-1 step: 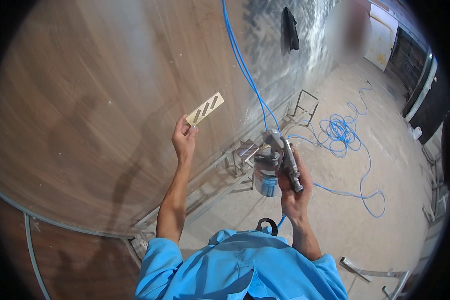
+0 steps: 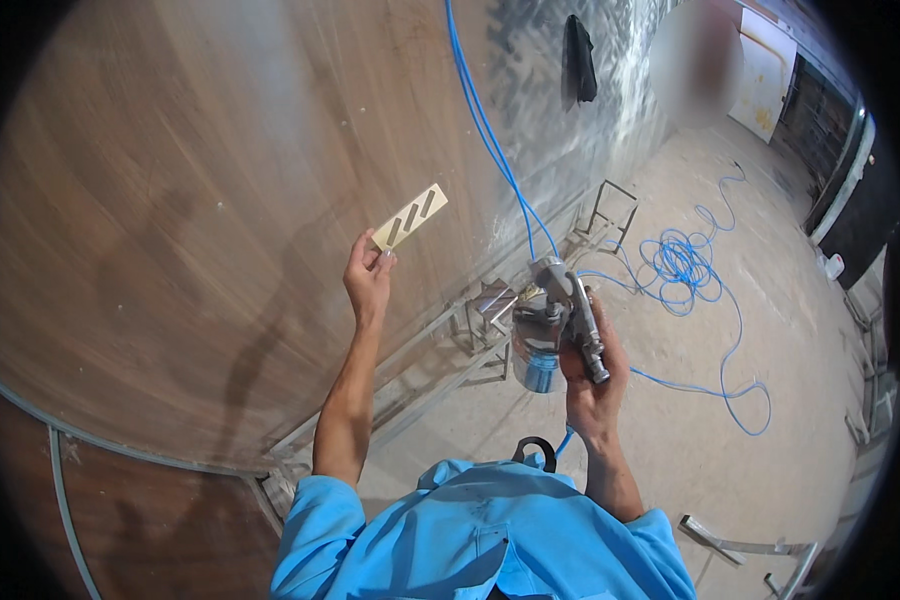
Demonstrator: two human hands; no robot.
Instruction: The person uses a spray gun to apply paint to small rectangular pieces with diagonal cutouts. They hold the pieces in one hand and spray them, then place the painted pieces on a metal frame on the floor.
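My left hand (image 2: 370, 280) pinches the lower end of a pale yellow stencil plate (image 2: 438, 198) with several slanted slots. The plate is in front of the large brown wood-grain panel (image 2: 170, 180); whether it touches the panel I cannot tell. In my right hand (image 2: 598, 385) is a metal spray gun (image 2: 580, 318), its body tilted and my fingers wrapped round it. Below the gun hangs its clear cup (image 2: 538, 370), with blue showing low inside. My right hand is some way to the right of the stencil.
Twin blue air hoses (image 2: 485, 130) hang down near the gun. More blue hose lies in a tangled coil (image 2: 682, 262) on the concrete floor (image 2: 660, 480). A small metal frame stand (image 2: 610, 215) and a metal bar (image 2: 710, 540) are also there. Dark cloth (image 2: 579, 60) hangs on the shiny wall.
My right hand and the spray gun have shifted very slightly to the right. My left hand and the stencil plate look nearly unmoved.
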